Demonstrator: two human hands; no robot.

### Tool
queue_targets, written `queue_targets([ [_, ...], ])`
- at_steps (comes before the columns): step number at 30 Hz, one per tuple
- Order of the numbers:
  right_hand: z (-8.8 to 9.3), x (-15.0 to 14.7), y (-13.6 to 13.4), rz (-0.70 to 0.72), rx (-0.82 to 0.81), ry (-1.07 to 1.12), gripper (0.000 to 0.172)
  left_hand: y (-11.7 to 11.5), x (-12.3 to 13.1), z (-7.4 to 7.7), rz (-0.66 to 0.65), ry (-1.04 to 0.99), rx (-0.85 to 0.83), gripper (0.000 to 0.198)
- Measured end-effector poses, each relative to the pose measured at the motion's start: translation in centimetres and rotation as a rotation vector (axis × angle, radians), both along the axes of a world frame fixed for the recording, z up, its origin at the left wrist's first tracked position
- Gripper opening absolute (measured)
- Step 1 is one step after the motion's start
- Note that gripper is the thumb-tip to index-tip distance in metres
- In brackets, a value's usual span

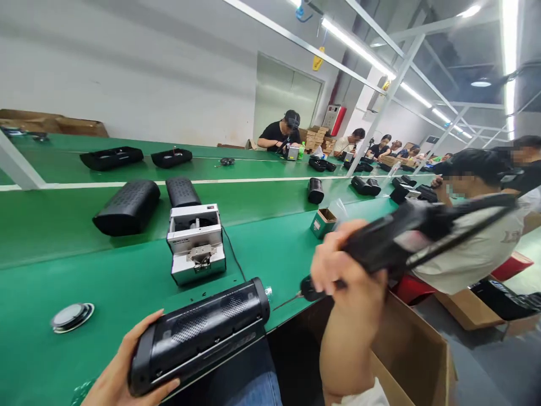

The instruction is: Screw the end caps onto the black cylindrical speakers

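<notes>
I see a boxy white metal machine [197,243] on the green worktop [139,282]; from it, a round silver disc [71,317] at eight o'clock, a black perforated cylinder [203,330] at six.

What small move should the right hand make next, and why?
The right hand should probably ease the electric screwdriver leftward over the black perforated housing: the left hand holds that housing, while the bit sits just off its opposite end.

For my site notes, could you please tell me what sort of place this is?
Probably a factory assembly line: a long green workbench, people working along it, and similar black housings.
</notes>
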State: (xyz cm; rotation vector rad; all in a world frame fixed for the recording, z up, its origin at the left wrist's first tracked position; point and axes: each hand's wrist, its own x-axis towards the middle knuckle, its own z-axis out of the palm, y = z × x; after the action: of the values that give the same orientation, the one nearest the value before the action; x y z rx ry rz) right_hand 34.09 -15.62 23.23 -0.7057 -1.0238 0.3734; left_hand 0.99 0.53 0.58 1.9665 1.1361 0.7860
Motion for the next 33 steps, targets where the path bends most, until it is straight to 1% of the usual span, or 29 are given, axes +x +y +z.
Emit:
queue_targets([
  [1, 0.7, 1.2, -1.6, -0.012, 0.056, 0.03, 0.018, -0.1, 0.2, 0.6, 0.026, -0.004, -0.019, 0.105],
  [2, 1.0, 2.4, -3.1, -0.008, 0.094, 0.056, 0.017, -0.2, 0.5, 1.4, 0.045, -0.012, -0.046, 0.105],
  [3, 0.8, 3.8, -4.6, 0.011, 0.12, 0.077, 0.017, -0.3, 1.1, 2.2, 0.05, -0.026, -0.082, 0.105],
  [4, 0.0, 5.3, -5.8, 0.037, 0.13, 0.107, 0.019, -0.4, 2.0, 3.0, 0.04, -0.056, -0.127, 0.106],
  [5, -1.5, 6.7, -6.8, 0.066, 0.13, 0.147, 0.022, -0.5, 3.4, 3.9, 0.02, -0.108, -0.184, 0.106],
  [6, -3.4, 8.1, -7.3, 0.092, 0.124, 0.216, 0.025, -0.5, 5.2, 4.8, -0.009, -0.175, -0.255, 0.105],
  [7, -5.7, 9.2, -7.5, 0.143, 0.114, 0.305, 0.026, -0.4, 7.4, 5.7, -0.034, -0.258, -0.338, 0.103],
  [9, -10.9, 10.9, -6.6, 0.3, 0.107, 0.508, 0.03, 0.0, 13.1, 7.5, -0.084, -0.412, -0.544, 0.095],
  [10, -13.3, 11.4, -5.6, 0.353, 0.049, 0.605, 0.034, 0.3, 16.5, 8.4, -0.124, -0.444, -0.659, 0.092],
  [11, -15.6, 11.7, -4.5, 0.374, 0.002, 0.641, 0.034, 0.8, 20.0, 9.3, -0.153, -0.441, -0.71, 0.09],
  [13, -19.0, 11.7, -2.0, 0.405, -0.081, 0.683, 0.031, 2.1, 27.0, 11.2, -0.12, -0.4, -0.635, 0.084],
  [15, -21.1, 11.4, 0.2, 0.424, -0.159, 0.694, 0.026, 4.2, 33.0, 12.8, -0.032, -0.394, -0.529, 0.078],
  [16, -21.8, 11.3, 1.0, 0.433, -0.198, 0.701, 0.025, 5.5, 35.4, 13.5, 0.024, -0.385, -0.459, 0.08],
  [17, -22.4, 11.3, 1.7, 0.438, -0.233, 0.709, 0.025, 6.9, 37.4, 14.1, 0.072, -0.37, -0.39, 0.087],
  [19, -23.3, 11.5, 2.5, 0.432, -0.284, 0.726, 0.028, 9.7, 40.0, 14.9, 0.128, -0.32, -0.283, 0.098],
  [21, -23.9, 12.1, 2.7, 0.403, -0.317, 0.739, 0.029, 12.1, 41.5, 15.1, 0.153, -0.258, -0.229, 0.098],
  [23, -24.4, 12.6, 2.5, 0.363, -0.351, 0.743, 0.027, 14.0, 42.4, 14.9, 0.156, -0.208, -0.2, 0.098],
  [25, -24.6, 12.8, 2.1, 0.332, -0.392, 0.746, 0.026, 15.0, 42.9, 14.6, 0.141, -0.172, -0.176, 0.104],
  [26, -24.5, 12.7, 1.9, 0.324, -0.412, 0.751, 0.028, 15.1, 43.0, 14.5, 0.127, -0.157, -0.159, 0.107],
  [28, -24.0, 12.3, 1.4, 0.323, -0.443, 0.773, 0.036, 14.3, 42.9, 14.4, 0.086, -0.13, -0.105, 0.11],
  [30, -23.2, 12.0, 1.0, 0.333, -0.458, 0.811, 0.041, 12.6, 42.0, 14.0, 0.017, -0.102, -0.015, 0.103],
  [31, -22.8, 12.0, 1.0, 0.338, -0.46, 0.833, 0.042, 11.6, 41.0, 13.6, -0.035, -0.086, 0.043, 0.095],
  [32, -22.6, 12.0, 1.0, 0.346, -0.461, 0.854, 0.041, 10.4, 39.5, 12.9, -0.095, -0.063, 0.101, 0.086],
  [33, -22.4, 12.1, 1.1, 0.359, -0.466, 0.873, 0.04, 9.2, 37.4, 12.0, -0.165, -0.036, 0.158, 0.079],
])
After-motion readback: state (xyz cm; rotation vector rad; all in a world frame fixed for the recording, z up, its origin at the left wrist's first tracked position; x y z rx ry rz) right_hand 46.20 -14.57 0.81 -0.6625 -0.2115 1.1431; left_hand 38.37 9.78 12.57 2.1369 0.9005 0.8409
